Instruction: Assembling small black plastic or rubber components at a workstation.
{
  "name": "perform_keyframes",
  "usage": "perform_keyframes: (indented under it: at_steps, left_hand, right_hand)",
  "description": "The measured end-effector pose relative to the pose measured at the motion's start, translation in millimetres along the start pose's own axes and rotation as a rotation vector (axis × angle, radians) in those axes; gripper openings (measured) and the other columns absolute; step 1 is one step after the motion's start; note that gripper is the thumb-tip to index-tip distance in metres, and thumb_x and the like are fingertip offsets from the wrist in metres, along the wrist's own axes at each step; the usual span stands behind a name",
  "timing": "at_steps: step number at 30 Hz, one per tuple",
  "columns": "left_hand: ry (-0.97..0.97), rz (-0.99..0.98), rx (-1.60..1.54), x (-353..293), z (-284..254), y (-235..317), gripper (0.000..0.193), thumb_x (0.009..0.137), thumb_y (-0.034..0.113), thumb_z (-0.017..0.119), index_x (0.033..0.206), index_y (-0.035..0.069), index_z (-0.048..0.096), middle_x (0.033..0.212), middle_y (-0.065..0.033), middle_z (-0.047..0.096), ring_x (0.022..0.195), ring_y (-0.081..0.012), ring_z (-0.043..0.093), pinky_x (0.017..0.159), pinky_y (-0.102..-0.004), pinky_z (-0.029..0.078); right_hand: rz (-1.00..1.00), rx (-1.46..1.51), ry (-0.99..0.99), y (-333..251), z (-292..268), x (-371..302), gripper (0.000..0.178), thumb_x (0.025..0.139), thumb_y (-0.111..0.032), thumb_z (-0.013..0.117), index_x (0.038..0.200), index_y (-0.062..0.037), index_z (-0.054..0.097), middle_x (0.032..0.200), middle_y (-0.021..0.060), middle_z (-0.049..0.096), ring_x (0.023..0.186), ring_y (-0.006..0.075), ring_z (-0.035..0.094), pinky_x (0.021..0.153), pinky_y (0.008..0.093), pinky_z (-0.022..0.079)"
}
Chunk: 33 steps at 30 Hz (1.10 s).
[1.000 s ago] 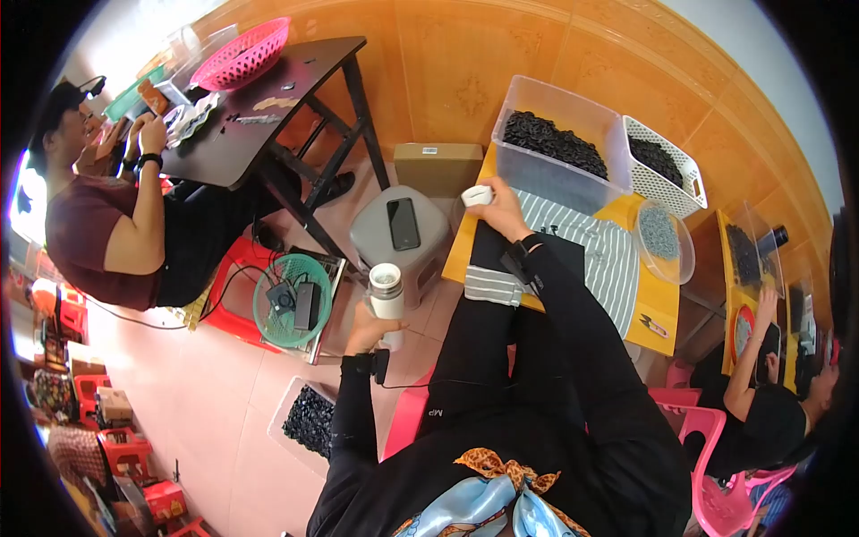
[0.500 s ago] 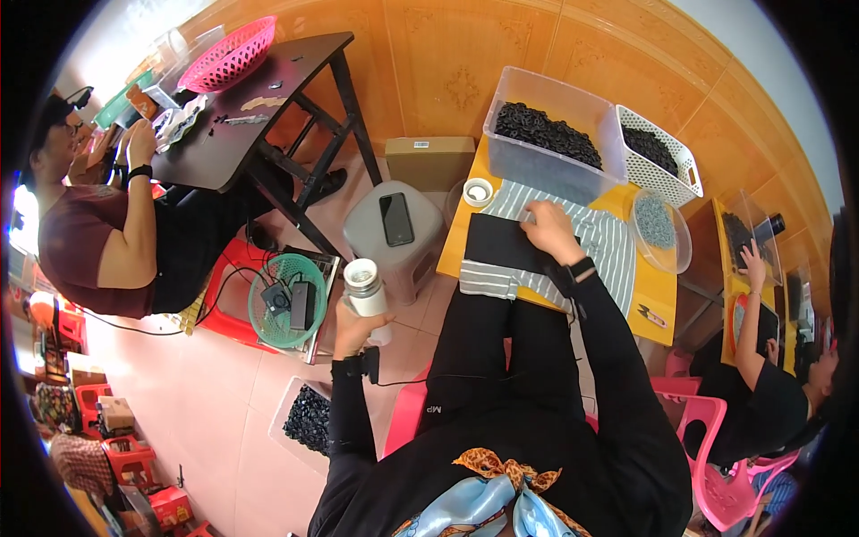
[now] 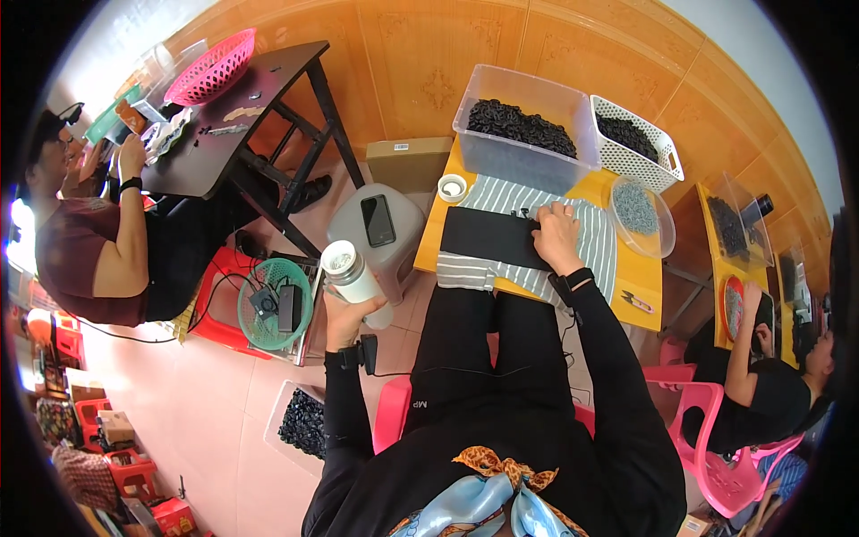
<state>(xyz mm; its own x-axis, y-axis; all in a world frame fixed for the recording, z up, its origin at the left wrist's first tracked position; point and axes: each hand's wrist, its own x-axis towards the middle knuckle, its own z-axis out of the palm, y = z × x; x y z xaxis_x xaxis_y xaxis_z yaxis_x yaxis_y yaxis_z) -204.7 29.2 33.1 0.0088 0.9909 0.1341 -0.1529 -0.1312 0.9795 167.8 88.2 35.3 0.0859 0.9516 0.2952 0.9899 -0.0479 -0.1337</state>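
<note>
My left hand (image 3: 344,318) is closed around a white bottle (image 3: 358,282), held upright but slightly tilted, its top uncovered, beside the grey stool. My right hand (image 3: 557,237) rests at the right end of a flat black board (image 3: 488,237), fingers curled down; whatever they hold is hidden. Small black pieces (image 3: 522,214) sit at the board's far edge beside those fingers. Beneath the board lies a grey-and-white striped cloth (image 3: 595,237) on the yellow table (image 3: 429,253). A round white lid-like piece (image 3: 452,188) stands at the table's left edge.
A clear bin (image 3: 528,166) and white basket (image 3: 658,161) hold black pieces. Right of the cloth are a tub of grey pieces (image 3: 637,210) and thread snips (image 3: 637,302). A phone (image 3: 378,220) lies on the stool (image 3: 344,237). Two people work at other tables.
My right hand has slid rightward along the board, and small black pieces now show beside it. The bottle leans more. At right, a person's hand has moved from the bin to a red bowl.
</note>
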Motion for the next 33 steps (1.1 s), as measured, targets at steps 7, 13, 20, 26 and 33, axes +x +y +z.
perform_keyframes:
  at_steps: [7, 13, 20, 26, 33]
  left_hand:
    - [0.119, 0.093, -0.017, 45.4, -2.7, -10.7, 0.041, 0.058, -0.002, 0.077, 0.095, 0.001, 0.06, 0.086, -0.0055, 0.063, 0.076, -0.014, 0.061, 0.07, -0.0291, 0.05]
    - [0.365, 0.133, 0.041, 112.5, -33.3, -63.1, 0.039, 0.06, -0.004, 0.076, 0.095, 0.001, 0.058, 0.083, -0.005, 0.061, 0.072, -0.0154, 0.06, 0.067, -0.0295, 0.049]
    - [0.421, 0.063, 0.057, 182.2, -57.6, -130.5, 0.042, 0.058, -0.006, 0.076, 0.095, 0.0, 0.056, 0.084, -0.0061, 0.061, 0.072, -0.017, 0.059, 0.066, -0.03, 0.049]
    - [0.525, 0.005, 0.171, 214.1, -70.5, -170.8, 0.049, 0.059, -0.004, 0.076, 0.102, -0.001, 0.053, 0.088, -0.0074, 0.06, 0.075, -0.0174, 0.059, 0.068, -0.0307, 0.049]
    - [0.535, -0.002, 0.125, 206.3, -64.4, -204.0, 0.055, 0.059, -0.005, 0.077, 0.107, 0.001, 0.051, 0.093, -0.006, 0.06, 0.08, -0.016, 0.058, 0.073, -0.0301, 0.048]
  right_hand:
    - [-0.068, 0.212, -0.037, 1.7, -9.5, -4.4, 0.01, 0.073, -0.006, 0.06, 0.083, -0.0035, 0.057, 0.074, 0.0171, 0.061, 0.074, 0.0367, 0.06, 0.063, 0.0484, 0.044]
    - [-0.187, 0.527, 0.1, -2.1, -19.4, -28.9, 0.006, 0.077, -0.002, 0.055, 0.083, -0.0041, 0.055, 0.076, 0.0175, 0.061, 0.07, 0.0384, 0.059, 0.059, 0.0461, 0.044]
    - [-0.071, 0.733, 0.079, -2.5, -24.0, -41.3, 0.009, 0.078, 0.0, 0.058, 0.087, -0.0005, 0.057, 0.072, 0.0158, 0.059, 0.062, 0.0319, 0.059, 0.056, 0.0344, 0.045]
    - [0.155, 0.952, -0.064, -0.2, -29.1, -44.5, 0.008, 0.08, 0.002, 0.06, 0.088, 0.003, 0.057, 0.069, 0.0055, 0.057, 0.061, 0.0089, 0.052, 0.056, 0.0236, 0.042]
    - [0.208, 0.936, -0.17, 0.5, -27.1, -38.4, 0.014, 0.079, 0.002, 0.061, 0.093, 0.0037, 0.059, 0.072, 0.0055, 0.06, 0.064, 0.0084, 0.053, 0.058, 0.0222, 0.042]
